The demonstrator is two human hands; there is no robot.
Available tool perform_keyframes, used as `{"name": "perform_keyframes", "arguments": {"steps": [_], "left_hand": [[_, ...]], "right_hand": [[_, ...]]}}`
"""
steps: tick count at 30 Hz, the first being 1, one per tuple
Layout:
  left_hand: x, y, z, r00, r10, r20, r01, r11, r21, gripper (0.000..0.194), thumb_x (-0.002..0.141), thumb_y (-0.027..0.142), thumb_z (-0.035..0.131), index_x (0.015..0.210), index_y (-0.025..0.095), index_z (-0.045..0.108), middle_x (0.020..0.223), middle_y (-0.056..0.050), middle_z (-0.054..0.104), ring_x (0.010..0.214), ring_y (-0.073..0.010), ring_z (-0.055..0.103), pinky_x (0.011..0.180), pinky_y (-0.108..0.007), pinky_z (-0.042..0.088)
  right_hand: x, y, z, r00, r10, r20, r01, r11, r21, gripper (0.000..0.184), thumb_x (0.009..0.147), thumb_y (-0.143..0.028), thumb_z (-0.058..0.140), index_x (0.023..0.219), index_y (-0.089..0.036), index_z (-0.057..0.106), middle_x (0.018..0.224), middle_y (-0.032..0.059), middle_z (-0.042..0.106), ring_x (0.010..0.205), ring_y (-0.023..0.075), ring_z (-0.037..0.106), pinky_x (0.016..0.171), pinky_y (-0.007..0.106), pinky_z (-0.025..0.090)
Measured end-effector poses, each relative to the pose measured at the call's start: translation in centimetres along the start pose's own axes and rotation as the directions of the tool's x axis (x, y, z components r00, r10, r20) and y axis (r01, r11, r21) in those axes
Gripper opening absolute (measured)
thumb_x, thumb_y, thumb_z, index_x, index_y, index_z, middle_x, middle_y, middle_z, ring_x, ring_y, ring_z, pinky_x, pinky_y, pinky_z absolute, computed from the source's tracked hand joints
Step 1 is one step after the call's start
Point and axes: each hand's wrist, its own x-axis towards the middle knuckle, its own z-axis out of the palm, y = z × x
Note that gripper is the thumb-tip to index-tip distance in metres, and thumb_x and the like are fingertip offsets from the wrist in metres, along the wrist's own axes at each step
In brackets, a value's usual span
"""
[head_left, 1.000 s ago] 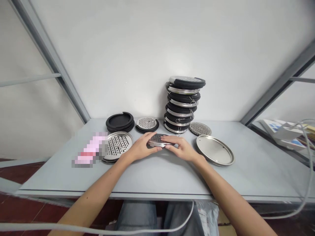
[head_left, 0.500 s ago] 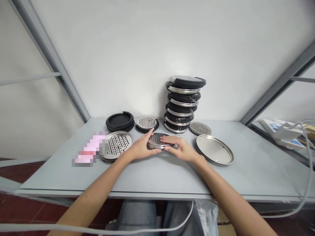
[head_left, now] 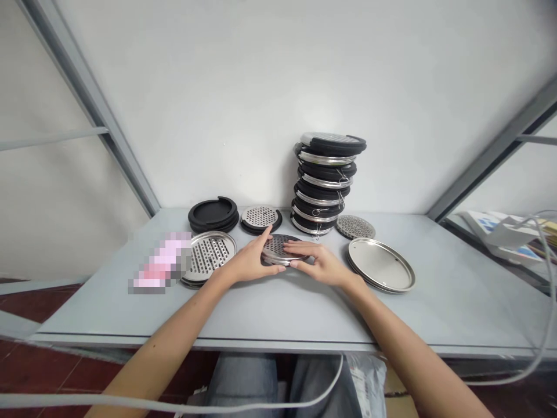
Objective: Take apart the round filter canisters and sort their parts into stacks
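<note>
A round perforated metal plate [head_left: 281, 247], seemingly a small stack with a shiny rim, lies on the table in front of me. My left hand [head_left: 250, 260] is around its left side, thumb along the front rim and index finger pointing up past the far edge. My right hand [head_left: 319, 260] holds its right side, fingers resting across the perforated top and thumb at the front rim. Left of my hands sits a stack of slotted round metal plates [head_left: 212, 255]. Shallow round metal trays [head_left: 380, 266] are stacked to the right.
Behind stand black ring holders [head_left: 213, 213], a perforated disc in a black ring [head_left: 261, 217], a tall stack of black-and-metal discs [head_left: 324, 186] with wire clips, and another perforated disc [head_left: 355, 226]. A pixelated pink patch [head_left: 161, 261] lies left. A white cable [head_left: 243, 409] crosses in front.
The hands and the plate between them stay in nearly the same place. Only a slight shift of the camera view shows.
</note>
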Motion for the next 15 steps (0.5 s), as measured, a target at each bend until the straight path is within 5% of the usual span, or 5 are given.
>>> {"name": "perform_keyframes", "arguments": {"steps": [15], "left_hand": [[0.06, -0.21, 0.26, 0.998, 0.064, 0.013, -0.065, 0.993, 0.096, 0.106, 0.063, 0.057, 0.076, 0.147, 0.02, 0.024, 0.148, -0.013, 0.037, 0.132, -0.0325, 0.04, 0.108, -0.044, 0.034]], "right_hand": [[-0.04, 0.33, -0.41, 0.996, 0.034, -0.082, -0.03, 0.998, 0.053, 0.031, 0.084, -0.032, 0.063, 0.112, -0.022, 0.069, 0.117, 0.0083, 0.068, 0.112, 0.0257, 0.062, 0.099, 0.044, 0.048]]}}
